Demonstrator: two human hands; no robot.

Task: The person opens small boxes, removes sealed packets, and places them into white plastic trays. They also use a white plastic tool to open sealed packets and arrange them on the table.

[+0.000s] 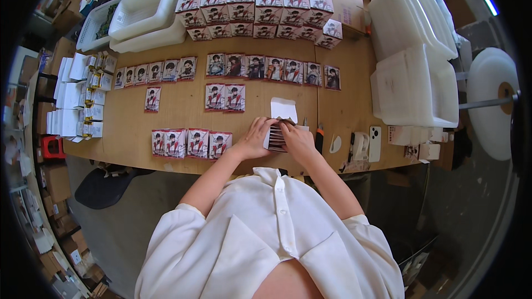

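Much of the small box [267, 140] is covered by my own two hands, so its right wall and its corners I cannot see well. It stands on the wooden table [188, 72], near the edge on my side, directly in front of my white shirt [266, 232]. My left hand [255, 138] is half curled against its left side, and my right hand [298, 140] is half curled from the other side, with fingers bent in over the top; the box is held between them. My thumbs and several fingertips are hard to make out, and I cannot tell how firmly each finger presses.

Inside, the packets [276, 140] show only dark reddish edges, too small to count. The opening faces up, its white flap [284, 109] points away from me, and the long axis seems to run from my body toward the far side. The packet edges lie across it, left to right. Beside my right hand, the orange and black cutter [320, 134] is seen only partly, its lower end near my forearm
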